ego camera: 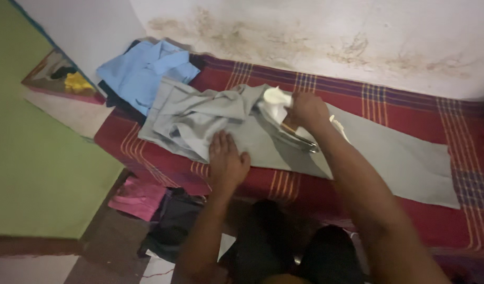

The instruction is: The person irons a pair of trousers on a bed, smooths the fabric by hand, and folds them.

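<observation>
Grey trousers [389, 152] lie spread over a red checked cloth [410, 105] on a low surface, their upper part bunched at the left. My left hand [226, 160] rests flat on the grey fabric, fingers apart, near the front edge. My right hand [305, 111] grips the handle of a clothes iron [292, 134] whose metal sole sits on the trousers; a white piece of fabric [276, 102] shows right beside that hand.
A light blue shirt [144, 71] lies at the back left over dark clothes. Pink [137, 199] and dark clothes [173, 221] are heaped on the floor below. A stained white wall [315, 37] runs behind; a green wall [31, 158] stands at left.
</observation>
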